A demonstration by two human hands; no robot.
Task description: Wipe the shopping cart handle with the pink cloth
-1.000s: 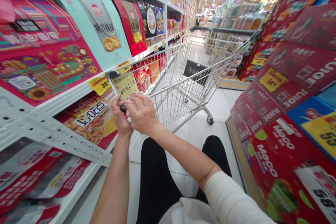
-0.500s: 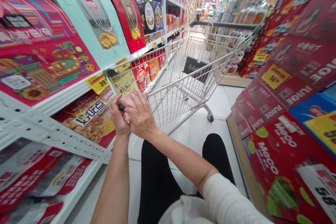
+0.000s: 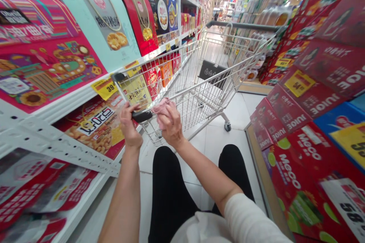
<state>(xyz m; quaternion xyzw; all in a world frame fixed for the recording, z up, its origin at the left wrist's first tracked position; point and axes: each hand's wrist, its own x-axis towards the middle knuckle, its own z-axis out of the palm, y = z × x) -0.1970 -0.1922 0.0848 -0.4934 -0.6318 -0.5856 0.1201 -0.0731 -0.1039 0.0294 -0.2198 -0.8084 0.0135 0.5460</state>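
A wire shopping cart (image 3: 205,83) stands in the aisle with its front end towards me. My left hand (image 3: 127,123) is closed round the black bumper (image 3: 142,115) on the cart's near corner. My right hand (image 3: 172,123) is closed on a pink cloth (image 3: 160,106) and presses it against the cart's lower front rim, just right of the bumper. The two hands are a little apart. A black sign (image 3: 211,72) hangs inside the basket, and the cart's handle (image 3: 242,26) is at the far end.
Shelves of biscuit gift boxes (image 3: 57,60) with yellow price tags (image 3: 105,88) run along the left. Stacked red juice cartons (image 3: 302,148) wall in the right. White floor tiles (image 3: 239,110) show between them. My knees in black trousers (image 3: 171,182) are low in front.
My right hand has slid off my left hand and moved right along the cart's rim, uncovering the black bumper and the pink cloth. The left hand has stayed on the bumper.
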